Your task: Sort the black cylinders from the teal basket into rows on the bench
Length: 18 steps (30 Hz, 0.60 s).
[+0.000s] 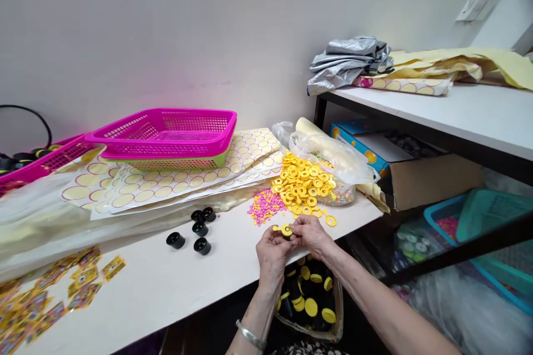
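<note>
A small assembly workshop: loose yellow plastic ring-shaped parts (306, 180) at centre, glossy black cylindrical caps (202, 246) left of them.

1 silver bangle (251, 336) around left forearm (264, 308), white-spotted black clothing (306, 349)

The small yellow-and-black plastic cap (286, 231) has its underside hidden; the left edge crops the blurred, glossy yellow printed packets (31, 316).
</note>
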Each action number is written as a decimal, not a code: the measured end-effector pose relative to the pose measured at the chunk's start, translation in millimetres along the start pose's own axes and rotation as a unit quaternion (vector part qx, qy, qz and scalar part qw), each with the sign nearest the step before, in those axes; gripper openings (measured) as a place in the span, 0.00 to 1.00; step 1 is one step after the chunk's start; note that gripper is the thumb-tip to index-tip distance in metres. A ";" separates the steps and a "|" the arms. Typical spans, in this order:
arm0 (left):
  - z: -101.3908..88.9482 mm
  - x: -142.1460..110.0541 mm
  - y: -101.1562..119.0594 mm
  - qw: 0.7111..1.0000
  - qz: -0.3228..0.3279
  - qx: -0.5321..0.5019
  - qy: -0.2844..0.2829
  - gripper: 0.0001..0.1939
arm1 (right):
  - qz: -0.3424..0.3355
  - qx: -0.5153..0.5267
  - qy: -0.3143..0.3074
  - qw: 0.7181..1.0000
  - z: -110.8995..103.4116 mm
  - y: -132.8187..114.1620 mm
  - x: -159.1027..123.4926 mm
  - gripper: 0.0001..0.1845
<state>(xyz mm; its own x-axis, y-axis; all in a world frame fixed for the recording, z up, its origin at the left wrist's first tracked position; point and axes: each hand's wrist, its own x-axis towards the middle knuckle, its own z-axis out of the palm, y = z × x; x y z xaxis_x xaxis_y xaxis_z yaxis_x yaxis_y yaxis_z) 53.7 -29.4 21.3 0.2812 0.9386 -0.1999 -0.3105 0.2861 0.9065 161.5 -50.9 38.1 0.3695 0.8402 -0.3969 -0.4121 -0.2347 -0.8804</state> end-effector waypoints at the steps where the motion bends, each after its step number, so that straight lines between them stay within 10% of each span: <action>1: 1.3 -1.5 2.2 1.000 0.004 -0.017 0.008 0.23 | -0.004 0.011 -0.008 1.000 0.7 -1.5 -4.4 0.17; 18: -17.0 -39.7 28.6 0.968 0.010 0.073 -0.239 0.41 | 0.067 -0.003 -0.203 0.977 -27.8 -11.3 -82.1 0.17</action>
<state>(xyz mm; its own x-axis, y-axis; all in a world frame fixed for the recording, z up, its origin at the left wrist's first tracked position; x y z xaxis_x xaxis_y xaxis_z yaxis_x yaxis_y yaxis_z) 18.2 -55.2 48.9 0.6750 0.7376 -0.0180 -0.1986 0.2051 0.9584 158.9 -130.8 73.4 -0.0485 0.9258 -0.3750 -0.4298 -0.3582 -0.8288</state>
